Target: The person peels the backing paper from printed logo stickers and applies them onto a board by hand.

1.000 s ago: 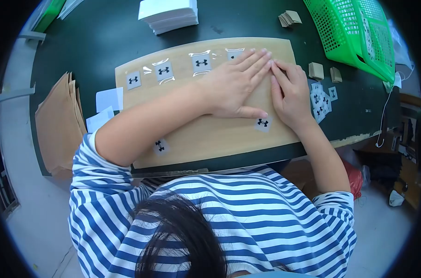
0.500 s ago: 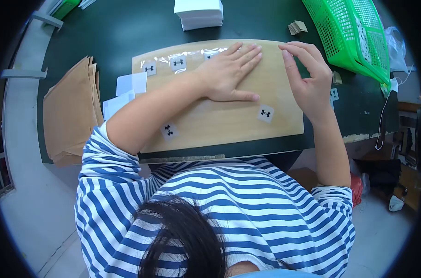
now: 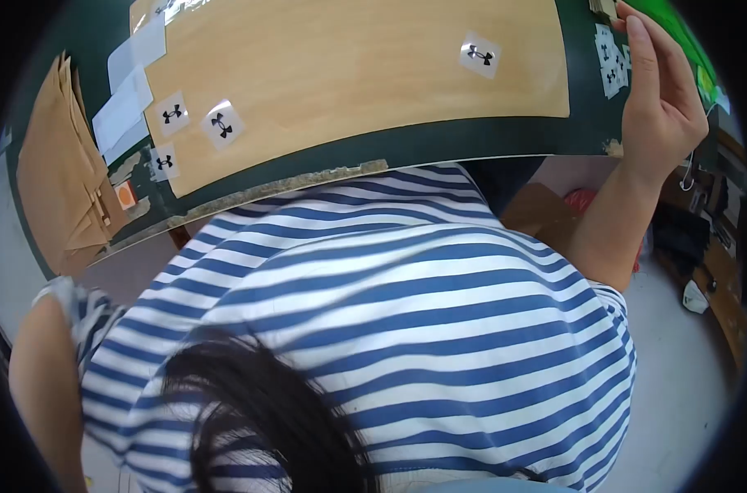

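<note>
Our right hand (image 3: 665,123) is at the small brown stack (image 3: 601,8) near the surface's (image 3: 472,138) right edge, its grip we cannot tell; marked squares (image 3: 480,54) already lie on the sheet (image 3: 349,74), loose squares (image 3: 610,70) beside it.

I count one tan board (image 3: 349,74) on my one dark green table (image 3: 332,145). Four black-marked squares (image 3: 479,55) show plainly, three towards the board's left end and one towards its right; a fifth, at the top left, is half lost in glare. The loose pile of squares (image 3: 611,62) off to the right overlaps too much for me to number. I make out at least two white sheets (image 3: 120,115), one stack of several brown sheets (image 3: 61,172), one orange patch (image 3: 126,195), one little tan stack (image 3: 602,8) and one green basket (image 3: 677,29).
</note>
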Demonstrator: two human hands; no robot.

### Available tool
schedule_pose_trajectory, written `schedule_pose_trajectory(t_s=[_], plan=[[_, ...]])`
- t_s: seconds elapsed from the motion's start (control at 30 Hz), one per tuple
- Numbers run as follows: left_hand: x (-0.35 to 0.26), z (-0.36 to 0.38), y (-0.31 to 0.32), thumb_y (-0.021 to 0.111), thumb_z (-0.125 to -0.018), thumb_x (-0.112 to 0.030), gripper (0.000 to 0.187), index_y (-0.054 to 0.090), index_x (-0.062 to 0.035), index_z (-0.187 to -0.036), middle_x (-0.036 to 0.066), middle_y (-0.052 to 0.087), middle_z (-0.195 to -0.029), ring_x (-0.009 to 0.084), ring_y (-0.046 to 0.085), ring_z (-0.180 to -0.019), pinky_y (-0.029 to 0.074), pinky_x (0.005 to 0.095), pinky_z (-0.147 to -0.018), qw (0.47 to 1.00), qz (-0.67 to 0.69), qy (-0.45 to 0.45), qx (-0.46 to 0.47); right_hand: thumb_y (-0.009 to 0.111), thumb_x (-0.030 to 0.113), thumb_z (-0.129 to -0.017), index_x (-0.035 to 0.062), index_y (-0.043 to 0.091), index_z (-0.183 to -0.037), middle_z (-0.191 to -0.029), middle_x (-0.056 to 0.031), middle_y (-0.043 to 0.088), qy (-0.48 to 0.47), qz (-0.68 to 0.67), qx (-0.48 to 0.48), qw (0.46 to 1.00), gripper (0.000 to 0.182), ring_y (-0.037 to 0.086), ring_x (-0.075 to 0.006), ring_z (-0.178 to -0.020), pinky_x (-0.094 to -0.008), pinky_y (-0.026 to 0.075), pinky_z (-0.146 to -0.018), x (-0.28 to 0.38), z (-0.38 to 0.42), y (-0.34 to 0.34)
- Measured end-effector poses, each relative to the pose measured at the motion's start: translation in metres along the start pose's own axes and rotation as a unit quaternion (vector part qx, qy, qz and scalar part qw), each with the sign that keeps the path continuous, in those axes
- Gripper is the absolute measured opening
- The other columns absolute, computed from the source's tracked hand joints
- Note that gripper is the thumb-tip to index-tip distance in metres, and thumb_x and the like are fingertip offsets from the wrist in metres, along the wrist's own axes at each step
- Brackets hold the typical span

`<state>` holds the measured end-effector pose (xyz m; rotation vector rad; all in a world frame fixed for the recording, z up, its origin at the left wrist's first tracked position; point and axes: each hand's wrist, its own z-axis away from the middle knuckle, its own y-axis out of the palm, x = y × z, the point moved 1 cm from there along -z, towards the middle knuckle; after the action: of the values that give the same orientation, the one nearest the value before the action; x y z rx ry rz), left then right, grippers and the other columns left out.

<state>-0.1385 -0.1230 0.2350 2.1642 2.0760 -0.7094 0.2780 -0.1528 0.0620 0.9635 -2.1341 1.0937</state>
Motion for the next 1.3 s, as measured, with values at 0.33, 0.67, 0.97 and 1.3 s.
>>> schedule_pose_trajectory(t_s=[0.33, 0.67, 0.97, 1.3], plan=[[-0.01, 0.012, -0.035, 0.061, -0.097, -0.019, 0.013, 0.06, -0.0076, -0.102, 0.01, 0.061, -0.093, 0.025, 0.06, -0.085, 0.052, 0.0371, -0.081, 0.999, -0.022, -0.027, -0.012, 0.061, 0.006, -0.1, -0.0025, 0.073, -0.114, -0.115, -0.008, 0.074, -0.049, 0.019, 0.002, 0.999, 0.02, 0.067, -0.0145, -0.104, -0.025, 0.053, -0.09, 0.014, 0.0, 0.019], [0.068, 0.068, 0.044, 0.062, -0.096, -0.018, 0.013, 0.061, -0.0077, -0.103, 0.01, 0.062, -0.094, 0.0247, 0.06, -0.085, 0.052, 0.0366, -0.081, 0.985, 0.155, -0.026, -0.075, 0.06, -0.002, -0.096, -0.0046, 0.072, -0.102, -0.102, -0.0102, 0.07, -0.014, 0.177, -0.051, 0.983, 0.014, 0.063, -0.0178, -0.081, -0.027, 0.051, -0.079, 0.013, -0.015, -0.062], [0.082, 0.05, 0.071, 0.063, -0.095, -0.017, 0.013, 0.062, -0.0078, -0.104, 0.01, 0.062, -0.095, 0.0245, 0.06, -0.086, 0.052, 0.0361, -0.081, 0.975, 0.207, -0.008, -0.084, 0.059, 0.001, -0.097, -0.0034, 0.071, -0.102, -0.103, -0.0098, 0.07, -0.042, 0.243, -0.086, 0.965, 0.014, 0.062, -0.0184, -0.083, -0.0291, 0.05, -0.081, 0.045, -0.008, -0.125], [0.061, 0.058, 0.058, 0.063, -0.094, -0.016, 0.013, 0.062, -0.008, -0.105, 0.01, 0.063, -0.095, 0.0242, 0.061, -0.086, 0.053, 0.0356, -0.081, 0.987, 0.131, -0.001, -0.093, 0.058, 0.004, -0.097, -0.002, 0.071, -0.102, -0.103, -0.0093, 0.07, -0.12, 0.199, -0.082, 0.969, 0.014, 0.062, -0.0192, -0.086, -0.0315, 0.049, -0.083, 0.07, 0.011, -0.129]])
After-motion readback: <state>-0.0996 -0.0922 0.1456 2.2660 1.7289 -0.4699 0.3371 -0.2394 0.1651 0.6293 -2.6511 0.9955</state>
